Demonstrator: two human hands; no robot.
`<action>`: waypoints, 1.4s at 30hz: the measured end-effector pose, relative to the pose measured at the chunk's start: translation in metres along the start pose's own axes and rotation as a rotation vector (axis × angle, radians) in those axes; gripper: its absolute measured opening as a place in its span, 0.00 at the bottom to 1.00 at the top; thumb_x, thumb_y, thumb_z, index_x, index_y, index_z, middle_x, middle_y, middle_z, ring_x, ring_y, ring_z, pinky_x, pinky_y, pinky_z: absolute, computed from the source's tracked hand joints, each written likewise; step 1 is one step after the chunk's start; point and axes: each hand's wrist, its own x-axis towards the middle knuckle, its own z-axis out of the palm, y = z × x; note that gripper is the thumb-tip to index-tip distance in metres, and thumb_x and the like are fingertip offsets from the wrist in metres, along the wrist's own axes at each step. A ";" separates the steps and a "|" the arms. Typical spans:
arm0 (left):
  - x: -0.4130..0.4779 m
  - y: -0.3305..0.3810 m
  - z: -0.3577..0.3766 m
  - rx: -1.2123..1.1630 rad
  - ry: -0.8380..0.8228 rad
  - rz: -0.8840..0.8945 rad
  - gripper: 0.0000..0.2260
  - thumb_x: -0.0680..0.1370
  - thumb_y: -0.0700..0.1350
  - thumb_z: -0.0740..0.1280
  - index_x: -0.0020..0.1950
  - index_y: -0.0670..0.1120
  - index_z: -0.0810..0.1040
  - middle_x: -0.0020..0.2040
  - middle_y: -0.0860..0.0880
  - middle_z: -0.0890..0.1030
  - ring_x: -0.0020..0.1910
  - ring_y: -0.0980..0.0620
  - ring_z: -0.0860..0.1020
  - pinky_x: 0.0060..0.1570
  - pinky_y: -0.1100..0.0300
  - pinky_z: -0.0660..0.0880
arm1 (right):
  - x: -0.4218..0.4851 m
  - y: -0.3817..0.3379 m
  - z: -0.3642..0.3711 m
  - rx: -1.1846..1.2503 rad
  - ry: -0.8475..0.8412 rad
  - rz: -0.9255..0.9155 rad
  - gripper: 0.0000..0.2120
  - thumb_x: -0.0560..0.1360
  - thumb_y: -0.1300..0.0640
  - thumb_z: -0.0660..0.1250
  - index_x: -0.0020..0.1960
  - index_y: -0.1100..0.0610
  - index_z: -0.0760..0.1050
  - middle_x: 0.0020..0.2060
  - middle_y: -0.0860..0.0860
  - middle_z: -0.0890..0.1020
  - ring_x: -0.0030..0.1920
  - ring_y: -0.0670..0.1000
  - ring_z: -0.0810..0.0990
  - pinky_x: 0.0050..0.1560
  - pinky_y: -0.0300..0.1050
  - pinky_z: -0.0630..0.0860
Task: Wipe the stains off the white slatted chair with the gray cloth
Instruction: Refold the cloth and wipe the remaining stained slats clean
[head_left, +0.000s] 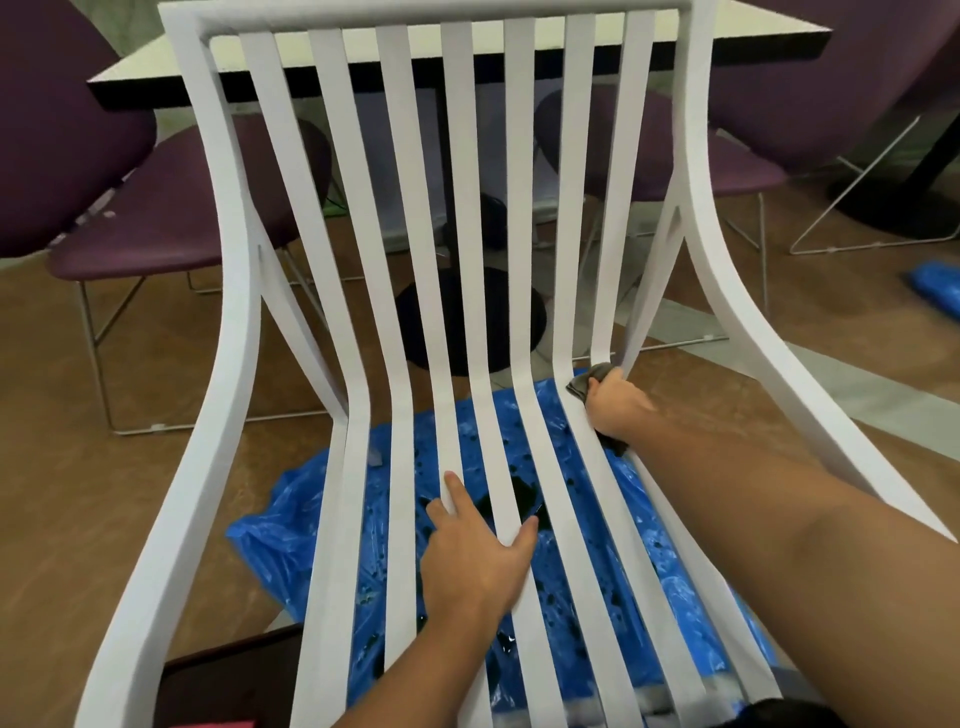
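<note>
Right forearm, closest to the lens, is leading to the right hand (615, 408), which is clenching the gray cloth (584, 383) and pressing it against the right-side slats of the white slatted chair (462, 208), at the bend where seat is meeting back. Left hand (478, 556) is lying flat and unclenched, fingers spread, on the middle seat slats, apparently steadying the chair. Slats in view are showing no marks I can discern, so wiping is judged well advanced, though dark droplets are sitting on the blue plastic sheet (291, 525) beneath.
</note>
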 end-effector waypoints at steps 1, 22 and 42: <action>0.000 0.000 -0.001 0.001 0.003 0.000 0.49 0.71 0.75 0.60 0.82 0.53 0.40 0.77 0.43 0.59 0.55 0.45 0.81 0.45 0.54 0.82 | 0.002 -0.002 0.000 -0.010 -0.002 0.005 0.20 0.83 0.45 0.49 0.63 0.60 0.64 0.63 0.64 0.77 0.62 0.65 0.77 0.63 0.61 0.74; 0.002 -0.001 0.002 0.017 0.002 0.024 0.49 0.71 0.71 0.61 0.82 0.53 0.40 0.78 0.44 0.58 0.49 0.48 0.81 0.36 0.60 0.76 | 0.004 0.000 0.000 -0.006 -0.086 0.165 0.25 0.82 0.45 0.53 0.72 0.60 0.64 0.62 0.61 0.76 0.60 0.62 0.77 0.61 0.57 0.75; -0.003 0.001 -0.003 0.006 0.036 0.000 0.47 0.71 0.72 0.59 0.81 0.53 0.44 0.74 0.45 0.63 0.50 0.48 0.80 0.40 0.53 0.82 | -0.067 0.039 0.007 -0.059 0.039 0.023 0.21 0.83 0.42 0.46 0.61 0.56 0.65 0.55 0.60 0.81 0.55 0.62 0.80 0.58 0.58 0.76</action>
